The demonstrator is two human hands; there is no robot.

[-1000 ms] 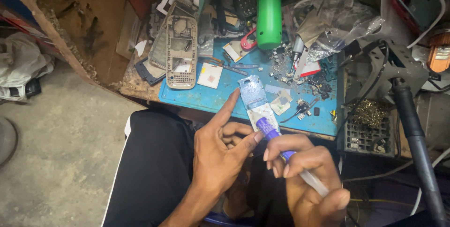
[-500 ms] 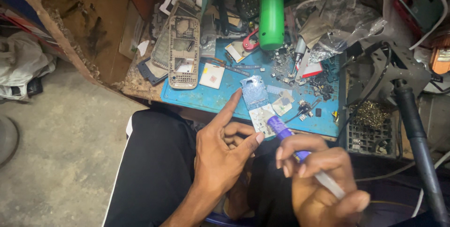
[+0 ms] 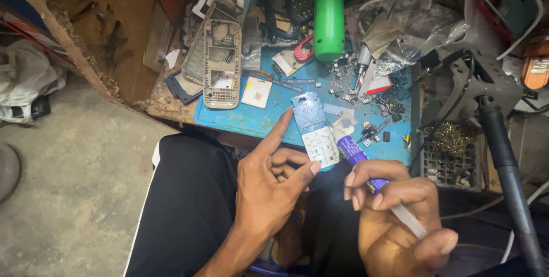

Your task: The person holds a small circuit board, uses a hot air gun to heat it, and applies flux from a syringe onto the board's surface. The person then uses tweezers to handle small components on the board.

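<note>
Near the middle of the frame, the left hand (image 3: 266,188) holds a small phone part (image 3: 314,131) between its thumb and bent fingers; its first finger sticks out straight and points up along the part; the part has a blue shiny top half and a white bottom half with little round dots; it hangs over the near edge of the blue mat (image 3: 257,118); to the lower right, the right hand (image 3: 394,214) is closed around a purple pen-like tool (image 3: 366,168); the purple tip is just beside the white half of the part; a pale stick comes out of the back of the hand; on the tabletop (image 3: 166,102) above, a grey phone frame (image 3: 222,62) lies at the mat's left edge; a green tube (image 3: 329,14) stands at the upper middle; tiny screws and bits (image 3: 366,91) are spread over the mat's right side; a black-handled tool (image 3: 506,168) runs down the right edge of the frame.
</note>
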